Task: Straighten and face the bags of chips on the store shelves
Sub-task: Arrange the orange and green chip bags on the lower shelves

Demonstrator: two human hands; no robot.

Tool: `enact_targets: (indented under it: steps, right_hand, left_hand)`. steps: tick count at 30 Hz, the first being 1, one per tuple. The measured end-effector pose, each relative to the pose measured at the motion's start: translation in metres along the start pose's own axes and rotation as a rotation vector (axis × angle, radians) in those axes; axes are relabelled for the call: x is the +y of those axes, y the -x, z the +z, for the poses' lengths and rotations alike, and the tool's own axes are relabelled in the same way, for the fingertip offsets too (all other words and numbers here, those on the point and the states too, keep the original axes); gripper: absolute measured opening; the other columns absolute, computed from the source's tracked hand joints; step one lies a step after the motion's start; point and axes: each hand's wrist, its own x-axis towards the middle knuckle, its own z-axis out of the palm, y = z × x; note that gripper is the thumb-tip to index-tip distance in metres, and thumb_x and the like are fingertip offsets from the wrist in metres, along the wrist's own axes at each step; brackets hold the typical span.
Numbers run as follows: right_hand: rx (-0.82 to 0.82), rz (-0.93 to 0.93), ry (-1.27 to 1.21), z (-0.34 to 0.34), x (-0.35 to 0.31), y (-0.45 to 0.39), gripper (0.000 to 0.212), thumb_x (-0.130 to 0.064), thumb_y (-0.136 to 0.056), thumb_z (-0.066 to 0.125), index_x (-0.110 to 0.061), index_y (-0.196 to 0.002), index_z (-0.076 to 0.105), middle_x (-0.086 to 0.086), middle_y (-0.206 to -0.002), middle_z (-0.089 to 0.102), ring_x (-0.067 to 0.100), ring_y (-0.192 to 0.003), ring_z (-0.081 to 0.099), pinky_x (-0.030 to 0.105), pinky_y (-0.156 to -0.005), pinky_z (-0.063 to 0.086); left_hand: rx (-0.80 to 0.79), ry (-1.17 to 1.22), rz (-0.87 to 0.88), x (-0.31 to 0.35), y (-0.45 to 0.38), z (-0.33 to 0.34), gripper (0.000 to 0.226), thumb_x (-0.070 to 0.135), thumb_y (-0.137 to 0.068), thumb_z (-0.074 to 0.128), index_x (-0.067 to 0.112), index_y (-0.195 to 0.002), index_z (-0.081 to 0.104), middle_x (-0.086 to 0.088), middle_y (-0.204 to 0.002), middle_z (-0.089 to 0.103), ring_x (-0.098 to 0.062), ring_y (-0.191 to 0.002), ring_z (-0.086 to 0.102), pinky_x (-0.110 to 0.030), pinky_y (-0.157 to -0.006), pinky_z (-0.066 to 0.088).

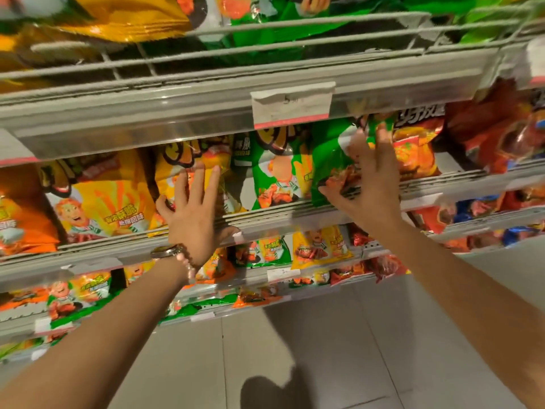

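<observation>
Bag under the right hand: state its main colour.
Green bag, right hand on it; head view.

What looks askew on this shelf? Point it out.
The green bag under the right hand leans sideways, overlapping its neighbours rather than facing front. The yellow bag under the left hand also sits tilted. Nothing looks spilled or torn.

chip bags [277, 169] on middle shelf [295, 215], price tag [292, 106] above, more shelves below
</observation>
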Motion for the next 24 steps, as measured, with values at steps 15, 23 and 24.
enact_targets:
  steps: [15, 23, 24]
  right_hand:
    - [0.53, -0.124, -0.122, 0.072, 0.012, 0.0, 0.076, -0.069, -0.084, 0.04, -0.024, -0.145, 0.033, 0.017, -0.154, 0.025, 0.033, -0.141, 0.023, 0.063, -0.107, 0.024]
    - [0.402, -0.133, -0.173, 0.062, 0.014, 0.004, 0.088, -0.079, -0.065, 0.05, -0.046, -0.142, 0.024, 0.007, -0.16, 0.006, 0.027, -0.147, 0.001, 0.062, -0.113, 0.012]
    - [0.364, -0.108, -0.18, 0.059, 0.013, 0.005, 0.088, -0.079, -0.063, 0.05, -0.049, -0.141, 0.021, 0.005, -0.16, 0.005, 0.025, -0.147, -0.001, 0.061, -0.114, 0.011]
  left_hand:
    - [0.172, -0.057, 0.246, 0.066, -0.046, 0.018, 0.085, 0.083, -0.076, 0.028, 0.048, -0.149, 0.0, -0.006, -0.161, 0.007, -0.031, -0.143, 0.021, -0.065, -0.109, 0.005]
    - [0.126, -0.018, 0.151, 0.068, -0.048, 0.022, 0.072, 0.075, -0.085, 0.023, 0.046, -0.149, 0.009, -0.023, -0.155, 0.022, -0.034, -0.141, 0.029, -0.062, -0.111, -0.001]
    - [0.104, 0.007, 0.147, 0.07, -0.049, 0.021, 0.073, 0.075, -0.086, 0.026, 0.044, -0.15, 0.009, -0.02, -0.152, 0.032, -0.033, -0.142, 0.025, -0.062, -0.111, -0.002]
